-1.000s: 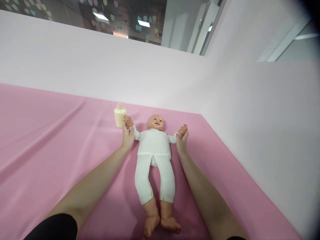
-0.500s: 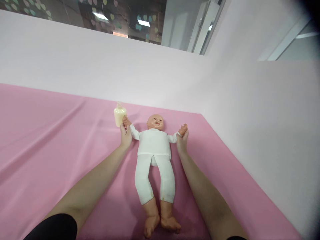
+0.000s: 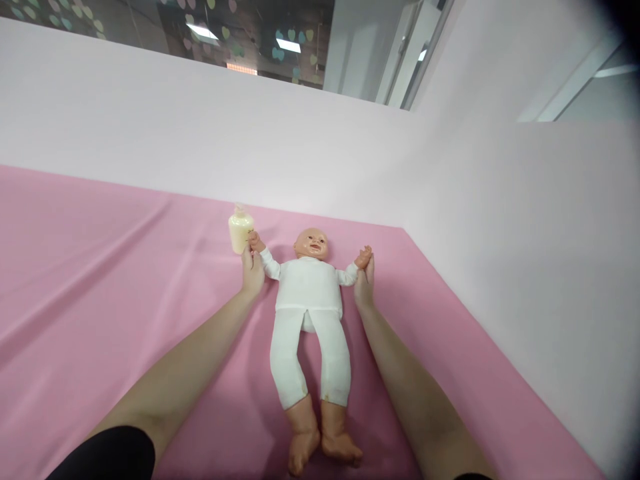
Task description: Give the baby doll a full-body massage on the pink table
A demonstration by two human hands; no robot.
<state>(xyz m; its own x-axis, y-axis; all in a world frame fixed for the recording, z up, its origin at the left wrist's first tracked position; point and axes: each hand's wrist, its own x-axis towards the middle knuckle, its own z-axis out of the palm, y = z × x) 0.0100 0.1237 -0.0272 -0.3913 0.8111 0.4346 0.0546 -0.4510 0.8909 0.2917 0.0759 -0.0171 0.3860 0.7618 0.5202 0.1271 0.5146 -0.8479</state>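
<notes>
Head view: both hands' fingers still grasping doll (image 3: 307, 293) wrists; doll arms raised slightly higher.

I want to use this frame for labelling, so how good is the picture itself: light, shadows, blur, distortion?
Head view: soft even light, only faint shadows beside the doll and under both forearms; the left hand and right hand are sharp, no motion blur; wide-angle bending stretches the forearms; dark vignette in the right corners; ceiling lamps reflect in the glass above the wall.

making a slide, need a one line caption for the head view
Left hand and right hand each hold a wrist of a doll lying face-up on a pink sheet, beside a cream bottle.
</notes>
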